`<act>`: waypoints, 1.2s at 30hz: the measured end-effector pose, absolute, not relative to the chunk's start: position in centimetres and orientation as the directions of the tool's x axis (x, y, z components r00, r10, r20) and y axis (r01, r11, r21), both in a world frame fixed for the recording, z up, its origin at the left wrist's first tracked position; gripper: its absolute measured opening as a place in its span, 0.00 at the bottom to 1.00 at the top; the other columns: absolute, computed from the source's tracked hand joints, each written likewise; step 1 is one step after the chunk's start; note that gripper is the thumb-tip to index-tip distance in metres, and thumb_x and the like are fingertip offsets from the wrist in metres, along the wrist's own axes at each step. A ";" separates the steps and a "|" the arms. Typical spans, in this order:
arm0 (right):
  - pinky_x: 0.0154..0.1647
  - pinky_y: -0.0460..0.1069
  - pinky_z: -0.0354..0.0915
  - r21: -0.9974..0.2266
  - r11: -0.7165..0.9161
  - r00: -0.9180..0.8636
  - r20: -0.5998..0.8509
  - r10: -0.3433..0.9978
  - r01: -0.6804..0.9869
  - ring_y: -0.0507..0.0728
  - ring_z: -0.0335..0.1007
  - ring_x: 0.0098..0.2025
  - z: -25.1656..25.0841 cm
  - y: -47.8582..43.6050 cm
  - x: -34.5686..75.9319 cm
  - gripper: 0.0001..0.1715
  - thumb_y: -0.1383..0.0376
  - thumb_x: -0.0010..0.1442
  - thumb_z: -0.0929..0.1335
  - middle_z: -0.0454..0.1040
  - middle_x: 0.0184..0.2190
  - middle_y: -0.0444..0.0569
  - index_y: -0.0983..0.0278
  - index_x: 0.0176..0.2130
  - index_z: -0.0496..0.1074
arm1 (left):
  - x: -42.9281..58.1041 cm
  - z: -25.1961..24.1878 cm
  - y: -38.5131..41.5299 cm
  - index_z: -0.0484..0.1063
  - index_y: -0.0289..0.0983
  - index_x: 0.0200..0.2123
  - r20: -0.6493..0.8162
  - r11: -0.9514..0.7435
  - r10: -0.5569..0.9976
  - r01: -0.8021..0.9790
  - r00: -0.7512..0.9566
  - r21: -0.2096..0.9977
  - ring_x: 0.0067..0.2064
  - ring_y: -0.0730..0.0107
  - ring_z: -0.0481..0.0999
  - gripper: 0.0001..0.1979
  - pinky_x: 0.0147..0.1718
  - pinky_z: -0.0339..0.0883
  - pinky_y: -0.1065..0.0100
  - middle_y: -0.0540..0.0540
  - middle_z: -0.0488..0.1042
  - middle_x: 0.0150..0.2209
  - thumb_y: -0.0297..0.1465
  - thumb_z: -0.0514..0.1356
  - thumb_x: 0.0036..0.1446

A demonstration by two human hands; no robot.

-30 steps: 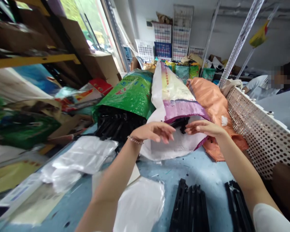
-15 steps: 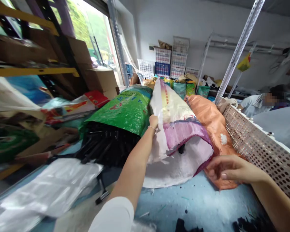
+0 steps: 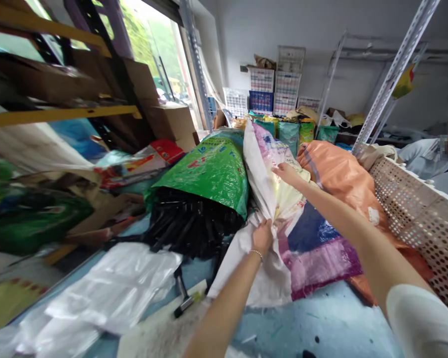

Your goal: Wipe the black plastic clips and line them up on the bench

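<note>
A white woven sack [image 3: 306, 238] with purple, blue and yellow print lies mouth-forward on the blue table [image 3: 313, 323]. My left hand [image 3: 262, 236] is closed, gripping the sack's left edge near its mouth. My right hand [image 3: 285, 173] reaches farther back and pinches the sack's upper surface. To the left lies a green sack [image 3: 212, 169] with black plastic parts [image 3: 188, 223] spilling from its mouth. An orange sack [image 3: 339, 174] lies to the right.
Clear plastic bags [image 3: 112, 291] lie at the left front of the table. A white perforated panel [image 3: 414, 214] borders the right side, with a person [image 3: 429, 154] behind it. Cardboard boxes [image 3: 168, 122], shelving and stacked crates [image 3: 276, 84] stand at the back.
My left hand slid down the sack's left edge toward its mouth. My right hand left the mouth's lower right corner and reached up onto the sack. The sack now lies flatter.
</note>
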State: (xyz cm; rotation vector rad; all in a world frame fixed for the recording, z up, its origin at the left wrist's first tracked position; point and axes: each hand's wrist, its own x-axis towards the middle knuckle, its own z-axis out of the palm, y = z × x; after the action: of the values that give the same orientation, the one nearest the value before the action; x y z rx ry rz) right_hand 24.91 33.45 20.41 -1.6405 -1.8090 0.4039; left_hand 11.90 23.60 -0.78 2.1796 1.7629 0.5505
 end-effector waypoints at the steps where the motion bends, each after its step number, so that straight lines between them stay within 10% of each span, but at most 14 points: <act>1: 0.55 0.57 0.67 -0.595 0.141 0.033 0.272 0.962 0.792 0.65 0.73 0.52 20.0 35.3 23.6 0.21 0.56 0.65 0.68 0.76 0.49 0.61 0.69 0.50 0.72 | 12.0 -1.2 23.6 0.70 0.37 0.47 0.129 -0.221 0.975 0.877 0.183 0.427 0.48 0.64 0.78 0.17 0.43 0.69 0.68 0.40 0.75 0.50 0.19 0.47 0.63; 10: 0.65 0.68 0.51 -0.387 -0.038 0.229 0.462 0.857 0.921 0.79 0.49 0.69 18.5 47.1 18.1 0.58 0.44 0.57 0.71 0.52 0.68 0.76 0.76 0.68 0.49 | 12.4 -5.4 24.3 0.71 0.37 0.49 0.339 -0.274 0.930 0.882 0.142 0.382 0.51 0.57 0.77 0.15 0.49 0.70 0.60 0.39 0.76 0.48 0.22 0.50 0.65; 16: 0.63 0.71 0.51 -0.387 -0.065 0.276 0.521 0.808 0.920 0.77 0.53 0.66 16.6 49.7 16.9 0.48 0.47 0.61 0.68 0.58 0.63 0.75 0.79 0.64 0.56 | 12.9 -6.7 24.0 0.72 0.35 0.46 0.355 -0.244 0.932 0.844 0.069 0.477 0.51 0.55 0.76 0.14 0.50 0.69 0.57 0.36 0.76 0.47 0.19 0.51 0.63; 26: 0.71 0.65 0.40 -0.306 0.181 0.016 0.544 0.839 0.935 0.69 0.27 0.74 23.3 52.2 14.5 0.72 0.54 0.58 0.76 0.32 0.72 0.74 0.82 0.70 0.25 | 13.0 -6.7 22.9 0.72 0.38 0.43 0.331 -0.244 0.942 0.777 0.049 0.581 0.49 0.56 0.75 0.19 0.47 0.71 0.56 0.37 0.74 0.46 0.14 0.52 0.54; 28: 0.69 0.67 0.41 -0.263 0.155 0.011 0.538 0.843 0.952 0.70 0.31 0.73 22.5 52.4 14.7 0.67 0.59 0.59 0.75 0.38 0.72 0.72 0.80 0.71 0.28 | 12.9 -6.5 22.9 0.72 0.38 0.41 0.318 -0.234 0.947 0.755 0.035 0.613 0.49 0.56 0.75 0.18 0.48 0.71 0.56 0.37 0.74 0.46 0.14 0.51 0.54; 32: 0.65 0.68 0.44 -0.190 0.103 0.041 0.629 0.776 0.976 0.68 0.42 0.68 20.5 52.2 16.7 0.25 0.72 0.70 0.62 0.51 0.70 0.69 0.80 0.63 0.60 | 12.6 -6.5 22.7 0.72 0.38 0.42 0.295 -0.222 0.955 0.719 0.025 0.659 0.50 0.56 0.75 0.18 0.49 0.71 0.56 0.36 0.74 0.47 0.15 0.51 0.54; 36: 0.62 0.62 0.47 -0.186 0.184 -0.016 0.659 0.752 0.965 0.61 0.48 0.64 21.1 52.5 18.9 0.18 0.73 0.68 0.63 0.61 0.65 0.63 0.72 0.56 0.69 | 12.9 -7.1 22.6 0.73 0.38 0.43 0.302 -0.232 0.953 0.715 0.030 0.659 0.52 0.54 0.75 0.17 0.52 0.70 0.54 0.35 0.73 0.50 0.16 0.53 0.56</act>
State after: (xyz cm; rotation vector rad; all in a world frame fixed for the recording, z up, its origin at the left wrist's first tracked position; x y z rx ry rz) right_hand 18.89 52.46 21.10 -1.6155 -1.8153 -0.4205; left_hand 12.91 22.56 -7.15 1.9883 1.7007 1.0198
